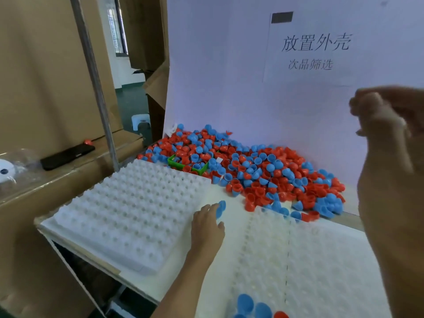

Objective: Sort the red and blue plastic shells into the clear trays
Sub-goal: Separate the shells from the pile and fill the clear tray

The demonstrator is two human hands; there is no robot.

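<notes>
L hand (pixel 206 222) at frame centre pinches 1 blue shell (pixel 221 208) over the clear tray (pixel 128 203); R hand (pixel 387 138), far right, is blurry, can't tell its grip

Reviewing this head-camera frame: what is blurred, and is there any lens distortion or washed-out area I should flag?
Head view: the raised right hand is motion-blurred and close to the lens, so its grip is unreadable; the left hand pinching a blue shell is sharper. The metal post bows from wide-angle distortion. The clear trays look washed out, their pockets faint.
</notes>
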